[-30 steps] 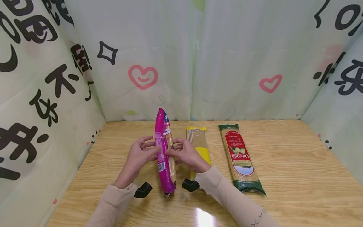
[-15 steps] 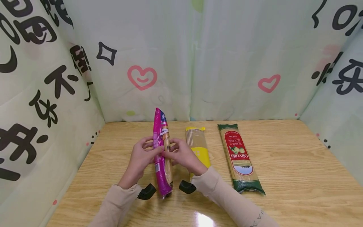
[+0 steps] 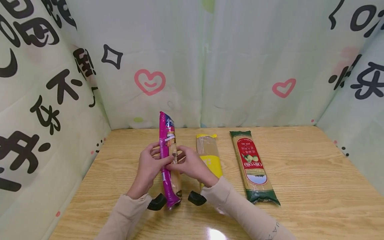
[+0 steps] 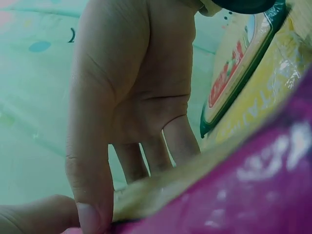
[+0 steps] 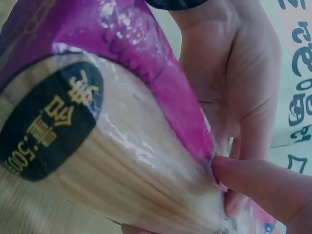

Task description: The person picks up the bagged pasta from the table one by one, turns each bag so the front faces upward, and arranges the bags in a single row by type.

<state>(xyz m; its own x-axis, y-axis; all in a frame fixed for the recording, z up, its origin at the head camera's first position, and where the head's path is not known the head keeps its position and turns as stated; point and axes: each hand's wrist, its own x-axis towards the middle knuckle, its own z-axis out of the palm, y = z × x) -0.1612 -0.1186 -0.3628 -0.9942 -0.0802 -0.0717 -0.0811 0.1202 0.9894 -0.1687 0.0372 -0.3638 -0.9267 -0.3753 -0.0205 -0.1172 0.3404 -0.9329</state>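
A magenta packet of dried noodles (image 3: 167,160), with a clear window along one side, stands tilted on its narrow side between both hands. My left hand (image 3: 149,166) holds its left side, thumb across the front. From the right, my right hand (image 3: 192,165) pinches the packet, its thumb close to the left thumb. In the left wrist view the right hand (image 4: 131,92) spans the far side, fingers behind the packet. The right wrist view shows pale noodles (image 5: 146,161) through the window and a dark oval label (image 5: 51,122). Both hands' far fingertips are partly hidden.
A yellow-and-clear packet of long noodles (image 3: 211,160) lies just right of the right hand, partly covered by that forearm. Farther right lies a green-ended Olivoilà pasta packet (image 3: 255,166). The wooden table (image 3: 315,186) ends at a printed curtain (image 3: 240,66).
The magenta packet has shifted slightly left and turned, so more of its clear window faces up. Both hands have moved with it. The other two packets stay in place.
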